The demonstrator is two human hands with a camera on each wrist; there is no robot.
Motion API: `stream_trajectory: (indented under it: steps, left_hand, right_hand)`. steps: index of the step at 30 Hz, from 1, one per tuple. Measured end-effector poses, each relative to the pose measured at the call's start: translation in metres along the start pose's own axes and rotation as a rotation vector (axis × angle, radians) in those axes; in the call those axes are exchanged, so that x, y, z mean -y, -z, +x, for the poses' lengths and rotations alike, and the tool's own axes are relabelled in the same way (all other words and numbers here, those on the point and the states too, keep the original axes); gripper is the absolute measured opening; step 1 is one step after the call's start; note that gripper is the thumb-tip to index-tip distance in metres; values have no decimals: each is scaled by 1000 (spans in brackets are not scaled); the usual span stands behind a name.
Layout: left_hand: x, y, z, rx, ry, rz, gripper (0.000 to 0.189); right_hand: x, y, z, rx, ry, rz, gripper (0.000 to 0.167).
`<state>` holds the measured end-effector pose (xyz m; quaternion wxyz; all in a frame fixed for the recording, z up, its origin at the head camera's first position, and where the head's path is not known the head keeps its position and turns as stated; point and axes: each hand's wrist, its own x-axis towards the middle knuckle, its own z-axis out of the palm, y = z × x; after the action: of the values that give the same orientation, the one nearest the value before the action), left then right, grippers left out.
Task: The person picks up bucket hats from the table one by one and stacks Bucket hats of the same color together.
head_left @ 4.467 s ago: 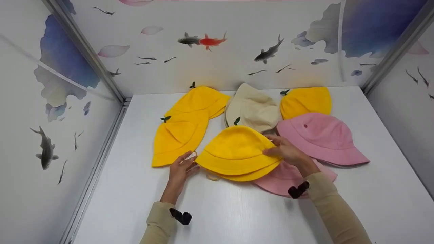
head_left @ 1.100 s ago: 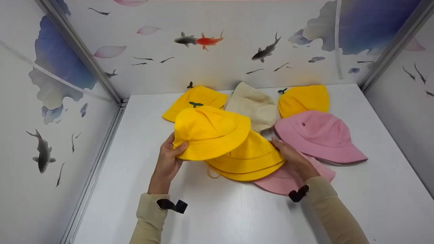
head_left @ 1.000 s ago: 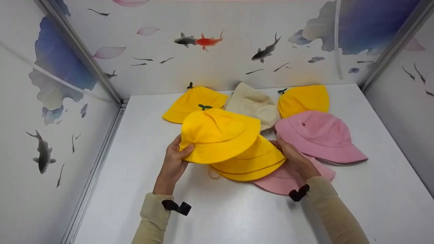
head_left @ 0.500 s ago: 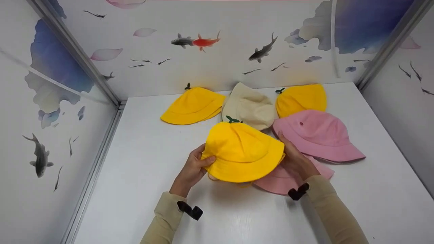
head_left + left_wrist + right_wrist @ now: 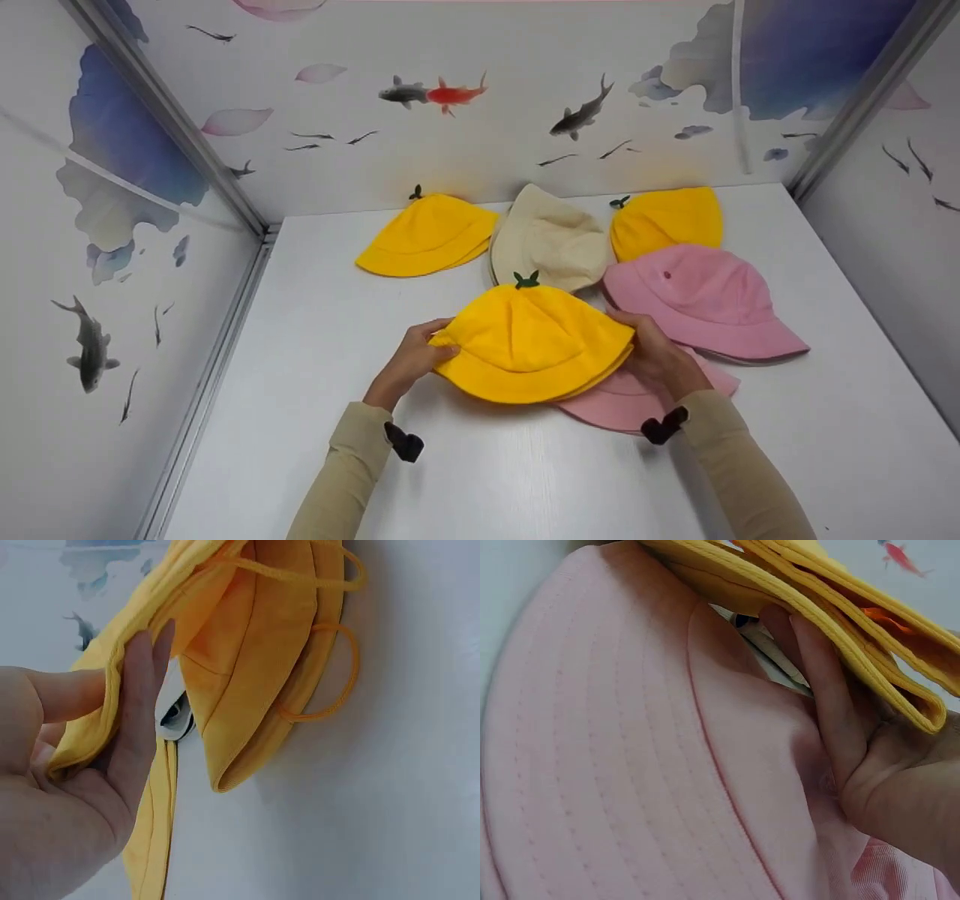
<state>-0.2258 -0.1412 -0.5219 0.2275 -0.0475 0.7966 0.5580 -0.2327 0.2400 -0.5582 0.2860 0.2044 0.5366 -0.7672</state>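
In the head view, a yellow bucket hat point(image 5: 525, 337) with a green sprout on top sits over another yellow bucket hat, mostly hidden beneath it. My left hand point(image 5: 409, 364) pinches the upper hat's left brim between thumb and fingers. The lower yellow hat point(image 5: 255, 667), with loops of yellow cord, shows in the left wrist view. At the right end my right hand point(image 5: 660, 356) holds the stacked brims, with fingers point(image 5: 829, 682) reaching behind them and the thumb hidden. Just under this end lies a pink bucket hat point(image 5: 611, 409), partly covered.
Along the back of the white table point(image 5: 480, 480) lie a yellow hat point(image 5: 427, 236), a cream hat point(image 5: 555, 240) and another yellow hat point(image 5: 667, 221). A larger pink hat point(image 5: 705, 307) lies at the right. Printed panels point(image 5: 480, 150) enclose the back and sides.
The left hand has brought a yellow hat from the left side over the one in my right hand. The two now overlap, sprout in the middle, and the left hand has shifted left slightly.
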Motion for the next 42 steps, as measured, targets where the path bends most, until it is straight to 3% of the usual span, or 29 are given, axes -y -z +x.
stream_trajectory:
  steps: [3, 6, 8, 10, 14, 17, 19, 23, 30, 37, 42]
  left_hand:
    - [2, -3, 7, -102, 73, -25, 49]
    - [5, -6, 12, -229, 95, -77, 45]
    - [7, -10, 16, -317, 67, -90, 42]
    - [8, -14, 18, -385, 26, -82, 40]
    - [10, -21, 22, -465, -34, -47, 36]
    - [11, -24, 24, -480, -42, -41, 34]
    - [13, -25, 26, -481, -43, -29, 34]
    - [16, -26, 28, -462, 5, -19, 41]
    - [14, -23, 33, -388, 177, -104, 69]
    - [19, -23, 41, -376, 153, -88, 65]
    - [17, -12, 53, -341, 213, -106, 73]
  right_hand:
    - [0, 1, -2, -12, -17, -43, 57]
    - [0, 0, -3, -19, -17, -126, 57]
    - [0, -2, -3, -24, -23, -205, 62]
    - [2, -5, -4, -48, -37, -312, 78]
    - [3, -11, -2, -45, -20, -586, 104]
    - [1, -13, 0, -36, 47, -746, 105]
    - [-1, -12, 0, -33, 83, -793, 102]
    - [-3, -12, 1, -10, 139, -794, 88]
    - [-3, -16, 1, -42, 102, -770, 84]
    - [-4, -15, 2, -44, 81, -751, 83]
    - [-5, -14, 3, -61, 69, -737, 85]
